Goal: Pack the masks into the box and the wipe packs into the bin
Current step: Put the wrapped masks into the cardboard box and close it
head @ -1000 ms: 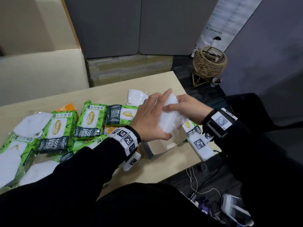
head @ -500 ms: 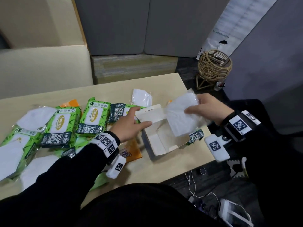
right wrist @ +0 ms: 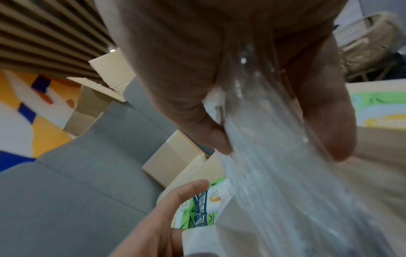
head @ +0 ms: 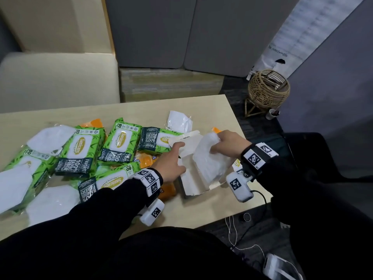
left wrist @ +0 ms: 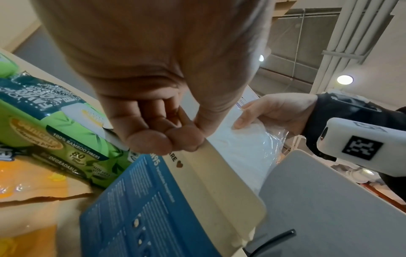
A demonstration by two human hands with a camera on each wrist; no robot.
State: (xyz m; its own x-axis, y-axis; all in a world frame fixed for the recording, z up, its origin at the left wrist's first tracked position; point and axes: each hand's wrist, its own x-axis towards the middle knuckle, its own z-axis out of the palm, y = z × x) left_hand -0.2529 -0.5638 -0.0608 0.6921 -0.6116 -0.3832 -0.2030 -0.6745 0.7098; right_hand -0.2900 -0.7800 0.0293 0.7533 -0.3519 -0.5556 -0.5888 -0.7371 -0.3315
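An open white-and-blue box (head: 191, 184) stands near the table's right front corner. My right hand (head: 214, 145) pinches a white mask in a clear bag (head: 210, 164) by its top edge; the mask's lower part hangs inside the box. In the right wrist view the thumb and a finger squeeze the clear bag (right wrist: 263, 156). My left hand (head: 181, 156) grips the box's left wall, and its curled fingers and thumb pinch the box's edge (left wrist: 206, 156). Several green wipe packs (head: 121, 144) lie left of the box. Another bagged mask (head: 179, 122) lies behind it.
More bagged masks (head: 50, 138) and orange packs (head: 167, 190) lie among the wipe packs on the wooden table (head: 141, 108). A wicker basket on a stand (head: 268, 89) is on the floor beyond the table's right edge. Cables (head: 238, 231) trail below the front edge.
Both hands held the mask over the box a second ago. The left hand has let go and taken the box's left wall; the right hand has lowered the mask into the box.
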